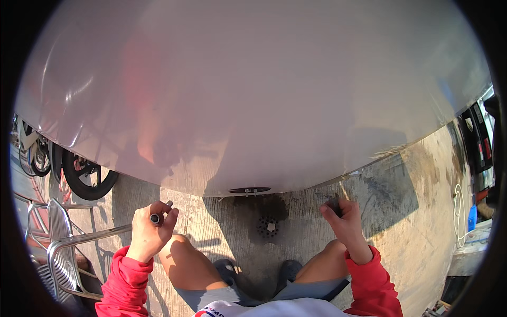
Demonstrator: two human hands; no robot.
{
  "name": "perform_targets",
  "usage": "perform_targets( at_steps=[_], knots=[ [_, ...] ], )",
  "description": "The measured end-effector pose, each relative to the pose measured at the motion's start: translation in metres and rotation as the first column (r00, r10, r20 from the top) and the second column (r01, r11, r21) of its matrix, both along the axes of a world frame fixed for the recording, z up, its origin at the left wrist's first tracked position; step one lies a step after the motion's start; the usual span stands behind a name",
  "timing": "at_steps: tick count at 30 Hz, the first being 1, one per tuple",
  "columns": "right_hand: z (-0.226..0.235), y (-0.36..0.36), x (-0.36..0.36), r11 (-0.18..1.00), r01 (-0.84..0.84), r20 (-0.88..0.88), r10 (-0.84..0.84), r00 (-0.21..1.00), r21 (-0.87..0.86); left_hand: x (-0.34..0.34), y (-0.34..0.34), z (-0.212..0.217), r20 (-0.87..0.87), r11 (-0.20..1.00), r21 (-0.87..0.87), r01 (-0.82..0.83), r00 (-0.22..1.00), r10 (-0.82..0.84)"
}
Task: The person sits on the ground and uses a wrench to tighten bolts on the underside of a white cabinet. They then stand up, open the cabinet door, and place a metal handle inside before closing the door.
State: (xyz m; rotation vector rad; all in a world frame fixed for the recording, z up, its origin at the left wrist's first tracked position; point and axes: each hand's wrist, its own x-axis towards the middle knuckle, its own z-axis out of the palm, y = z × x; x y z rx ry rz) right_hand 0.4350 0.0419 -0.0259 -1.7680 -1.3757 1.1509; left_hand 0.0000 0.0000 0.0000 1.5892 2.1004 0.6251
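Observation:
My left hand (148, 230) is closed round a metal tool with a round, hollow end like a socket wrench (155, 218); its thin tip pokes out past the fingers. My right hand (344, 224) is closed too, around a small dark thing (334, 203) whose kind I cannot make out. Between and beyond the hands, a dark oval flange with two bolts (250, 190) sits at the lower edge of a large, smooth greyish surface (274, 100). Neither hand touches the flange. Below it, on the concrete, lies a dark ring with studs around its rim (268, 226).
A metal chair (66, 248) stands close by my left arm. Motorbike wheels (90, 177) show beyond it. At far right are a pale coiled cord (458, 214) and a blue object (472, 217). My knees and dark shoes (289, 269) frame the wet concrete floor (248, 253).

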Motion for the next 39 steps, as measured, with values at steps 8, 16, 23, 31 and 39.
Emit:
perform_targets(
  at_steps=[8,16,23,31,39],
  knots=[
    [-0.028,-0.168,0.079,0.922,0.205,0.265,-0.119,0.957,-0.328,-0.057,-0.104,-0.105,0.164,0.935,-0.22,-0.277,0.935,0.315],
    [-0.001,-0.356,0.055,0.674,-0.121,0.117,0.298,0.947,-0.729,0.032,-0.022,-0.092,0.207,0.953,-0.3,-0.037,0.973,0.103],
    [-0.015,-0.334,0.043,0.771,-0.047,0.141,0.175,0.974,-0.635,0.068,0.007,-0.087,0.273,0.942,-0.294,0.16,0.959,-0.077],
    [-0.018,-0.31,0.038,0.803,-0.111,0.11,0.214,0.971,-0.586,0.057,-0.017,-0.085,0.273,0.92,-0.353,0.168,0.959,-0.071],
    [-0.036,-0.308,0.029,0.76,-0.237,0.022,0.313,0.949,-0.606,0.005,-0.122,-0.094,0.176,0.848,-0.527,0.056,0.983,0.044]
  ],
)
